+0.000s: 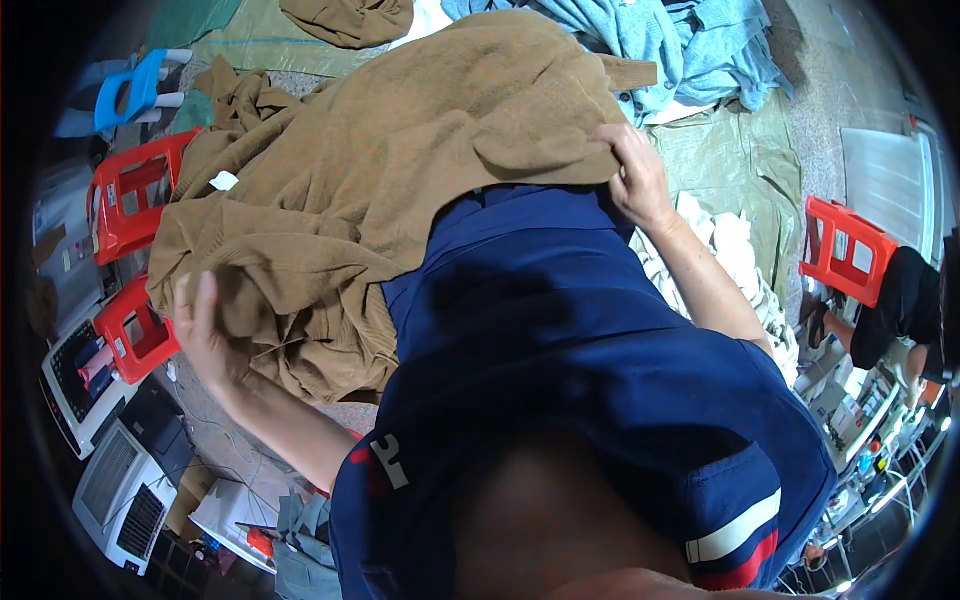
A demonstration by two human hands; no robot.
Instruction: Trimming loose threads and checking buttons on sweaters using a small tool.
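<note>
Clearly counted, four plastic stools stand around: two red stools (125,205) near nine o'clock, one more red stool (850,235) near three, and a blue stool (130,92) at ten. One large brown garment (400,150) spreads across the wearer's lap, from nine o'clock up through twelve, with one small white label (224,181) toward ten. A separate brown bundle (350,20) lies at eleven, a light blue heap (635,45) at one and a white heap (735,245) at three.

The right hand (640,175), near two o'clock, reaches up with its forearm slanting in from four, its fingers curled and pinching the garment's edge. The left hand (210,335), at nine, points upward from a forearm that enters around eight; thumb and finger stand apart beside the brown cloth, and whether it grips any of it I cannot tell.

The brown knit looks soft and slightly fuzzy, smooth over the middle and crumpled into ribbed folds toward eight. A narrow ribbed strip (632,73) juts out at one. Beneath it all, the wearer's navy clothing (530,245) is smooth woven cloth, and a creased greenish sheet (755,150) covers the floor toward two.
</note>
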